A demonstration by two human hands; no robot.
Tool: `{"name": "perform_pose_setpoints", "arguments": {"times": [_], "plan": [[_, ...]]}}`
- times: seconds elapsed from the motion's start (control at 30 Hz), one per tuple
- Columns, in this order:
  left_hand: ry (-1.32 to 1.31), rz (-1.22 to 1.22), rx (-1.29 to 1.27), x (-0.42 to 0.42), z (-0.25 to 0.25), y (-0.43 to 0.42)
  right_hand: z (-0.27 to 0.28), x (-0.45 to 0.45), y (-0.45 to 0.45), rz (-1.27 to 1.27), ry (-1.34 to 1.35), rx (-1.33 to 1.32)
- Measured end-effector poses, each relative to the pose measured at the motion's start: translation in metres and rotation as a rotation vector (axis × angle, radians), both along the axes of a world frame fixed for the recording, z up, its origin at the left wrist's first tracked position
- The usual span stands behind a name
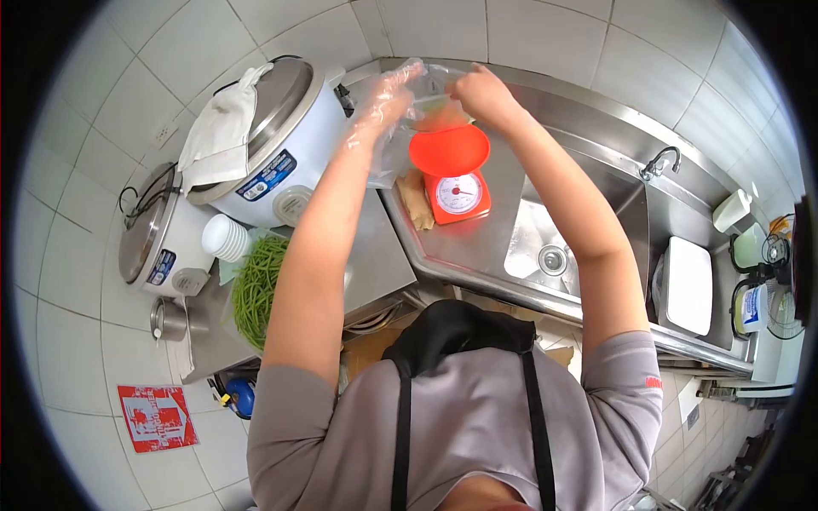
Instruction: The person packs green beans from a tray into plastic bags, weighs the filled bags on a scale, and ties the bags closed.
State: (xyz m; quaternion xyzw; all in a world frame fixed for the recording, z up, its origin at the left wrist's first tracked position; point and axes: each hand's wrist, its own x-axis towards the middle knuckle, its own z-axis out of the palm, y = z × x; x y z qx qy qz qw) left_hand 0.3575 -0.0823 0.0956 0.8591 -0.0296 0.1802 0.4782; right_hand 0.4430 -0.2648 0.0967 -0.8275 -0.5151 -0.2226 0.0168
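My left hand (390, 100), in a loose clear plastic glove, is raised behind the scale; its fingers are blurred. Beside it, my right hand (484, 95) is bare, with its fingers closed on the edge of a clear plastic bag (436, 77) stretched between the hands. Something greenish shows through the plastic, too blurred to name. Just below my hands stands a red kitchen scale (460, 194) with a round dial and a red pan (450, 152). A crumpled brown cloth or paper (416, 200) lies against the scale's left side.
Two large cookers stand at left; a white cloth (223, 128) drapes over the nearer cooker (277, 183). Green beans (257, 289) and stacked white cups (225, 237) are beside them. At right are a steel sink (545, 234), a faucet (660, 162) and a white-lidded container (687, 285).
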Motion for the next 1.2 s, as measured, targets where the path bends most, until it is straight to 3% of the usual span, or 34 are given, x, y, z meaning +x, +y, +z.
{"name": "perform_pose_setpoints", "arguments": {"times": [0.1,0.17,0.27,0.4,0.43,0.53,0.57,0.67,0.7,0.73,0.83,0.9,1.0,1.1,1.2], "plan": [[0.073,0.024,0.016,-0.018,-0.002,-0.017,-0.003,-0.023,-0.011,-0.028,0.088,-0.059],[0.026,-0.032,0.073,-0.019,-0.021,-0.012,-0.019,-0.02,-0.016,0.064,0.141,-0.006],[-0.017,-0.079,0.108,-0.023,-0.059,-0.007,-0.024,-0.036,-0.02,0.089,0.215,-0.152],[-0.073,-0.178,0.056,-0.055,-0.07,-0.016,-0.031,-0.046,-0.021,0.136,0.321,-0.182],[-0.041,-0.194,-0.139,-0.063,-0.076,-0.015,-0.03,-0.05,-0.023,0.139,0.369,-0.118],[-0.147,-0.061,-0.213,-0.113,-0.075,-0.013,-0.011,-0.071,-0.02,0.208,0.532,-0.022],[-0.104,-0.064,-0.48,-0.134,-0.072,-0.012,-0.002,-0.083,-0.016,0.22,0.593,0.042],[-0.119,0.18,-0.599,-0.203,-0.077,0.002,0.002,-0.113,0.013,0.502,0.47,0.321],[-0.073,0.401,-0.429,-0.227,-0.071,0.004,-0.001,-0.126,0.029,0.606,0.459,0.341],[-0.066,0.626,-0.484,-0.249,-0.058,0.001,-0.006,-0.143,0.046,0.702,0.452,0.362],[-0.203,1.122,-0.607,-0.322,-0.056,0.026,-0.045,-0.191,0.111,1.004,0.619,0.162],[-0.488,1.243,-0.542,-0.378,-0.074,0.047,-0.087,-0.223,0.158,1.052,0.639,-0.042],[-0.461,1.437,-0.583,-0.443,-0.091,0.054,-0.136,-0.269,0.203,1.089,0.501,-0.167],[-0.382,1.441,-0.691,-0.481,-0.126,0.059,-0.177,-0.297,0.237,1.149,0.366,-0.2],[-0.34,1.468,-0.772,-0.495,-0.15,0.052,-0.179,-0.303,0.252,1.175,0.159,-0.304]]}}
